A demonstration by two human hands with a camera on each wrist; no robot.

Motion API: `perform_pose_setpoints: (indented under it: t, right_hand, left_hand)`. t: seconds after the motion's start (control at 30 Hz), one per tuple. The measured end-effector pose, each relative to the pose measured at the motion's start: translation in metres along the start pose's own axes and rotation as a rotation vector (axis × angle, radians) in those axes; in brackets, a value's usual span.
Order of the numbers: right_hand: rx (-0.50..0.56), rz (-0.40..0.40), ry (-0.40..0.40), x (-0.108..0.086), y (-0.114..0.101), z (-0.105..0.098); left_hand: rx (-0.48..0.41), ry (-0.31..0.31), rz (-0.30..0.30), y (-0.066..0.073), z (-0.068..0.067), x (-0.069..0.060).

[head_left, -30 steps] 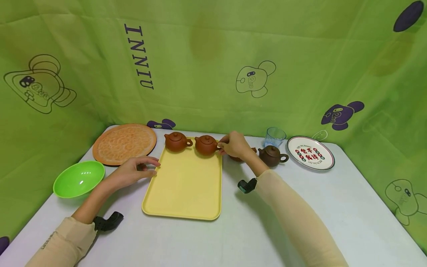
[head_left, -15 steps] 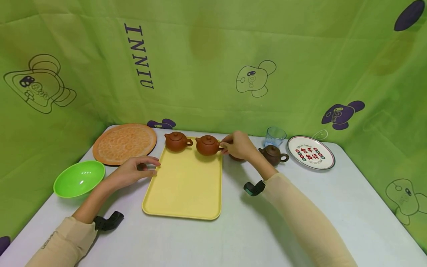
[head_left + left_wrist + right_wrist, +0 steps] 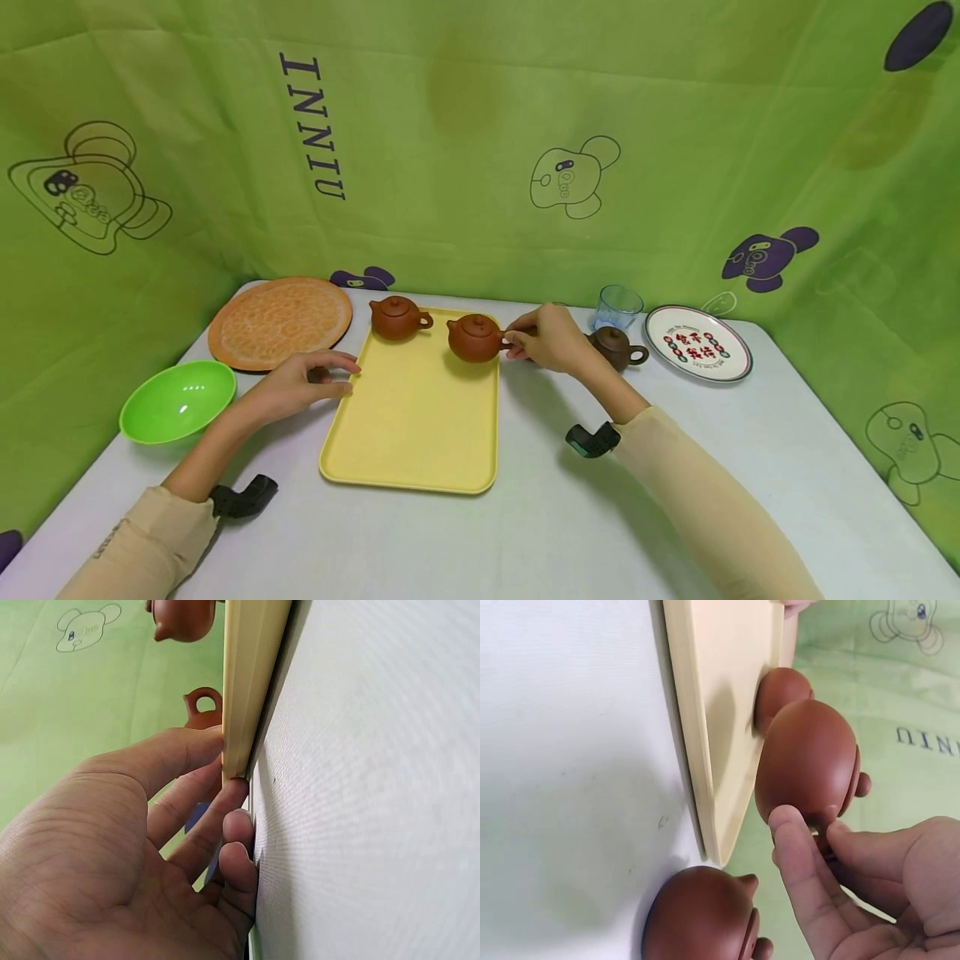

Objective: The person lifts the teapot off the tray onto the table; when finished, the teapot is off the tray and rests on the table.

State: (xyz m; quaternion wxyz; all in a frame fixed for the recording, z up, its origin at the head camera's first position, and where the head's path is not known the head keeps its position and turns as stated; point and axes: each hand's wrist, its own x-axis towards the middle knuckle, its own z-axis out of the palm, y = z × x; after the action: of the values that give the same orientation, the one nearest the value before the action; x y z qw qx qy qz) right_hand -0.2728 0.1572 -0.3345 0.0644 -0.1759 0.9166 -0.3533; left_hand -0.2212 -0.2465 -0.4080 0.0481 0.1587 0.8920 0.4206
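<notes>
My right hand [image 3: 551,337] pinches the handle of a reddish-brown teapot [image 3: 475,340] between thumb and fingers. In the right wrist view this teapot hangs over the yellow tray [image 3: 420,425], its shadow on the tray. A matching teapot [image 3: 396,318] sits at the tray's far left corner. My left hand [image 3: 300,387] rests its thumb and fingertips against the tray's left edge. Right of the tray, another reddish-brown teapot [image 3: 701,915] stands on the table, mostly hidden behind my right hand in the head view. Beside it stands a dark brown teapot [image 3: 617,346].
A blue clear cup [image 3: 618,308] and a white patterned plate [image 3: 697,367] stand at the back right. At the left lie a round orange-brown mat [image 3: 281,321] and a green bowl [image 3: 178,404]. Green cloth walls [image 3: 450,167] enclose the white table [image 3: 675,467].
My right hand has brought the teapot slightly toward me and to the right, over the tray. The left hand and the tray stay where they were.
</notes>
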Motion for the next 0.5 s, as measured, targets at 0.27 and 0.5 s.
perform_pose_setpoints:
  t: [0.27, 0.5]
  right_hand:
    - [-0.069, -0.057, 0.025, -0.019, 0.005, -0.006]
    - [-0.046, -0.034, 0.014, -0.038, 0.013, -0.015]
  left_hand:
    - [0.007, -0.002, -0.005, 0.000, -0.001, -0.001]
    - [-0.004, -0.005, 0.005, 0.002, 0.000, -0.001]
